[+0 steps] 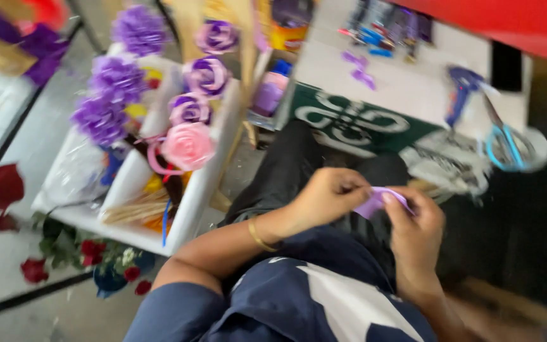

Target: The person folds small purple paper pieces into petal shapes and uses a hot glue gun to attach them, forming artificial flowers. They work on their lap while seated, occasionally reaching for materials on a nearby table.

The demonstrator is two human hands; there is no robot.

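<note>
Both hands meet in the middle of the frame, over the lap. The left hand (329, 195) and the right hand (416, 228) both pinch a small purple strip (380, 199). The strip runs sideways from one hand to the other. Paper flowers (188, 111) sit in a white tray (205, 183) at upper left. Scissors (508, 144) lie at upper right.

The strip (379, 200) pinched between the left hand (330, 196) and right hand (416, 231) was pale purple. A gold bangle (257, 236) circled the left wrist. The paper flowers (116, 79) were purple, one rose (188, 145) pink, on a white tray (191, 202). The scissors (508, 147) had light blue handles. The blurred mat (349, 120) looked dark green with white loops.
</note>
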